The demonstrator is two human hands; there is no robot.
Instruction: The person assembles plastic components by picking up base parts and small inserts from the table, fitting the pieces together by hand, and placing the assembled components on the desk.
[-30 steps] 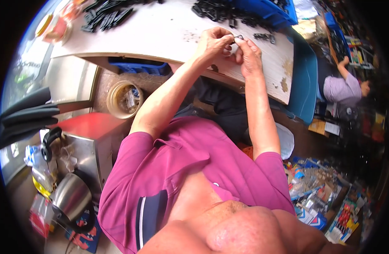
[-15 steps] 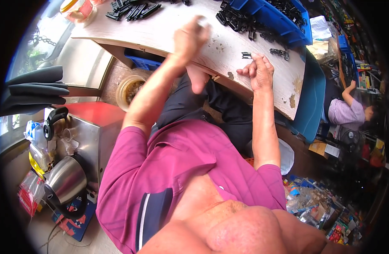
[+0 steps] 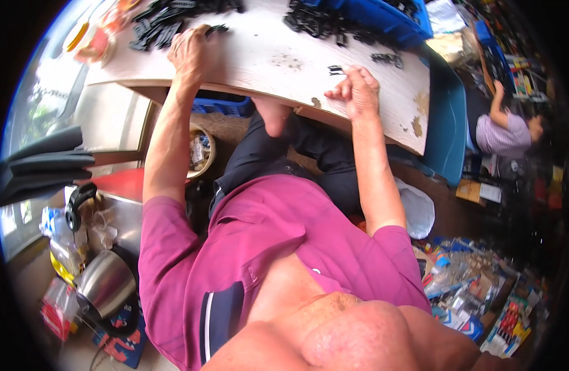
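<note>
At the far left of the table, my left hand (image 3: 188,54) has its fingers bent at the edge of a pile of long black plastic parts (image 3: 159,32). A black plastic part (image 3: 217,29) sticks out by its fingertips, and the fingers seem closed on it. My right hand (image 3: 360,93) rests over the right side of the table. Its thumb and fingers pinch a small black plastic clip (image 3: 336,70) with prongs, pointing left. Just beyond it lie a few joined black pieces (image 3: 387,59).
A blue bin (image 3: 389,25) of black parts stands at the back right, beside a heap of black pieces (image 3: 318,23). A lidded jar (image 3: 89,44) is at the left corner. A blue chair (image 3: 448,117) stands right of the table (image 3: 266,68). Another person (image 3: 504,133) sits farther right.
My left hand has moved left from mid-table to the pile of long black parts. The right hand keeps its pinch on the clip. The whole view has shifted slightly.
</note>
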